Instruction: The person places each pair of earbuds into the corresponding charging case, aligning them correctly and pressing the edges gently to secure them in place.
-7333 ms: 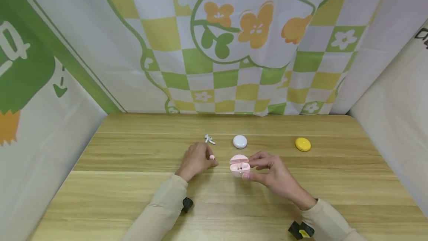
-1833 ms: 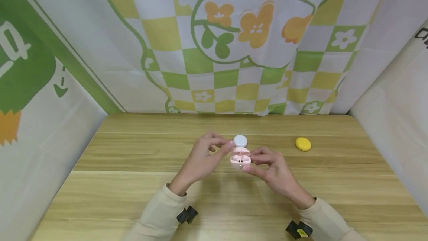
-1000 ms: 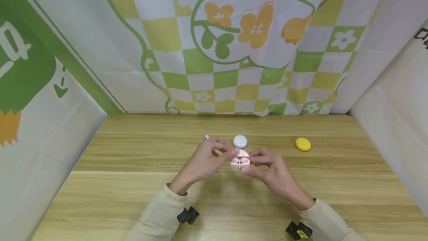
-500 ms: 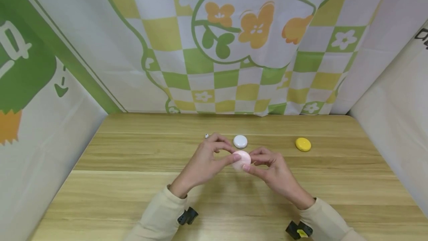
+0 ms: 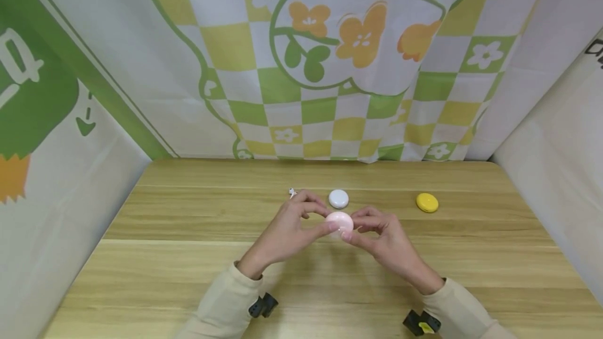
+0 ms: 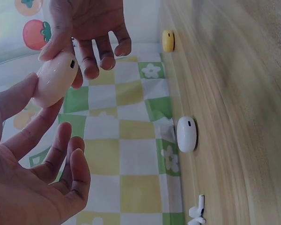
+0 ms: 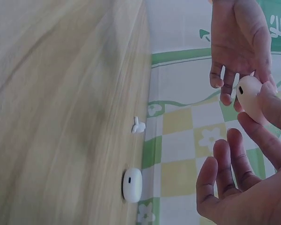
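Observation:
Both hands hold a rounded pink earbud case (image 5: pixel 340 219) above the table, its lid closed. On one side my left hand (image 5: pixel 294 226) pinches it between thumb and fingers; on the other, my right hand (image 5: pixel 386 239) does the same. A small dark port shows on the pink case (image 6: pixel 55 79) in the left wrist view. Just behind it on the table lies a white earbud case (image 5: pixel 338 199), also closed. White earbuds (image 7: pixel 138 126) lie on the wood beside that case; in the head view my left hand partly hides them.
A yellow round case (image 5: pixel 427 203) lies farther right on the wooden table (image 5: pixel 188 224). Behind the table hangs a checked, flowered cloth (image 5: pixel 325 114), with printed cloth walls on both sides.
The pink case stood open with dark spots visible inside; its lid has come down. My left hand, earlier pinching a pink earbud near the white ones, has moved right onto the case.

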The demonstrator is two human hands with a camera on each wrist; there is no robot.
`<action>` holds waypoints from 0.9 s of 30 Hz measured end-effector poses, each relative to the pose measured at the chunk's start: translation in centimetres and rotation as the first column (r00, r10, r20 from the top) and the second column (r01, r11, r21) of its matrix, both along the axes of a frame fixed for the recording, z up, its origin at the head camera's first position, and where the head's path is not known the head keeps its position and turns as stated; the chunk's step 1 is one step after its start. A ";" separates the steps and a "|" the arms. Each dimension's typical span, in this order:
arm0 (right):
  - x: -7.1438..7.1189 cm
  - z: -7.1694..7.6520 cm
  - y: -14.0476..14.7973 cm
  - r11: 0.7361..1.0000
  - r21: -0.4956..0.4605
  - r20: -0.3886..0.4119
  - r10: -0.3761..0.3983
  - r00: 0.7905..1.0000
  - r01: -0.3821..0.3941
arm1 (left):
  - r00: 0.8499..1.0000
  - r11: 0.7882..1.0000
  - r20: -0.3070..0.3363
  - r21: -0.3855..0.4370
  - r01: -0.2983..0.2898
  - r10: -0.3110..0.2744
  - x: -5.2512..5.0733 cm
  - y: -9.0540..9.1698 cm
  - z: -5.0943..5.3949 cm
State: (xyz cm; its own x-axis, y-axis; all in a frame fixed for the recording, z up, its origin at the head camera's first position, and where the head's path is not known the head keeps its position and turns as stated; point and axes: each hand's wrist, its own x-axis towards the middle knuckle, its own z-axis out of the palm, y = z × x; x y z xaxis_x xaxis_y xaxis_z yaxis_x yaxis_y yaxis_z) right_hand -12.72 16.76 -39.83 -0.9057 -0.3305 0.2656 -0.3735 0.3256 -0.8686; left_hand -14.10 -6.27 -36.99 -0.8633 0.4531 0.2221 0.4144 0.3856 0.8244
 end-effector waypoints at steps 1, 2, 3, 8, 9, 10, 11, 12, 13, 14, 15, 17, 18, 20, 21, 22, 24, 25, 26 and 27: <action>0.0 0.0 0.0 1.000 0.013 -0.016 -0.002 1.000 0.002 | 1.000 1.000 0.009 0.003 -0.002 0.002 0.0 0.0 0.0; 0.0 0.0 0.0 1.000 0.027 -0.033 -0.004 0.999 0.005 | 1.000 1.000 0.021 0.004 -0.004 0.004 0.0 0.0 0.0; 0.0 0.0 0.1 0.999 0.040 -0.053 -0.007 0.999 0.009 | 1.000 1.000 0.029 0.007 -0.005 0.004 0.0 0.0 0.0; -0.1 0.0 0.0 0.995 0.094 -0.212 -0.010 0.977 0.030 | 0.999 1.000 0.047 0.008 -0.007 0.006 -0.1 0.2 -0.3; -0.1 0.0 0.0 0.994 0.103 -0.257 -0.004 0.966 0.032 | 0.999 1.000 0.048 0.008 -0.008 0.007 -0.1 0.3 -0.3; -0.1 0.0 0.0 0.993 0.112 -0.302 0.003 0.953 0.032 | 0.999 1.000 0.049 0.006 -0.011 0.010 -0.1 0.3 -0.3; -0.1 0.0 -0.1 0.992 0.120 -0.347 0.010 0.938 0.034 | 0.998 1.000 0.054 0.005 -0.014 0.013 0.0 0.4 -0.3; 0.0 0.0 -0.1 0.991 0.128 -0.387 0.017 0.922 0.035 | 0.998 1.000 0.058 0.004 -0.017 0.016 0.0 0.4 -0.3; -0.1 0.0 -0.2 0.990 0.136 -0.423 0.026 0.906 0.035 | 0.998 1.000 0.063 0.005 -0.020 0.020 0.0 0.4 -0.3; -0.1 0.0 -0.2 0.989 0.144 -0.453 0.031 0.891 0.039 | 0.997 1.000 0.069 0.005 -0.023 0.023 0.0 0.5 -0.3; -0.1 0.0 -0.3 0.987 0.152 -0.476 0.037 0.878 0.042 | 0.997 1.000 0.075 0.005 -0.026 0.025 0.1 0.5 -0.3; -0.1 0.0 -0.3 0.984 0.168 -0.509 0.042 0.860 0.052 | 0.996 1.000 0.086 0.008 -0.029 0.028 0.1 0.5 -0.3; -0.1 0.0 -0.3 0.983 0.174 -0.521 0.044 0.852 0.056 | 0.996 1.000 0.090 0.011 -0.029 0.028 0.1 0.5 -0.3; -0.1 0.0 -0.3 0.981 0.185 -0.539 0.050 0.841 0.061 | 0.995 0.999 0.099 0.015 -0.029 0.028 0.2 0.5 -0.4; -0.1 -0.1 -0.3 0.981 0.187 -0.548 0.053 0.835 0.061 | 0.995 0.999 0.100 0.016 -0.029 0.027 0.2 0.5 -0.4; -0.1 -0.1 -0.3 0.980 0.188 -0.553 0.055 0.831 0.061 | 0.995 0.999 0.101 0.017 -0.027 0.026 0.2 0.4 -0.4; -0.2 -0.1 -0.3 0.980 0.189 -0.563 0.060 0.824 0.058 | 0.994 1.000 0.104 0.018 -0.025 0.023 0.1 0.4 -0.5; -0.2 -0.1 -0.3 0.980 0.189 -0.566 0.063 0.822 0.056 | 0.994 1.000 0.106 0.015 -0.025 0.023 0.1 0.4 -0.6; -0.2 -0.1 -0.3 0.980 0.189 -0.568 0.063 0.821 0.055 | 0.994 1.000 0.108 0.013 -0.024 0.022 0.1 0.4 -0.6; -0.2 -0.2 -0.3 0.981 0.189 -0.570 0.063 0.819 0.055 | 0.994 1.000 0.109 0.010 -0.023 0.022 0.1 0.4 -0.7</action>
State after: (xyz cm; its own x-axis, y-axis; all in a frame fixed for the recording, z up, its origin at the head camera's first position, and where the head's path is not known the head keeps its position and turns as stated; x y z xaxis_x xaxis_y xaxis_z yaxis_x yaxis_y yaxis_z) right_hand -12.96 16.43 -39.99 -0.6084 -0.4308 0.6665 -0.7840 0.4571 -0.4201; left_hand -14.00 -5.84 -37.65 -0.8924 0.4317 0.1310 0.3134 0.3845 0.8683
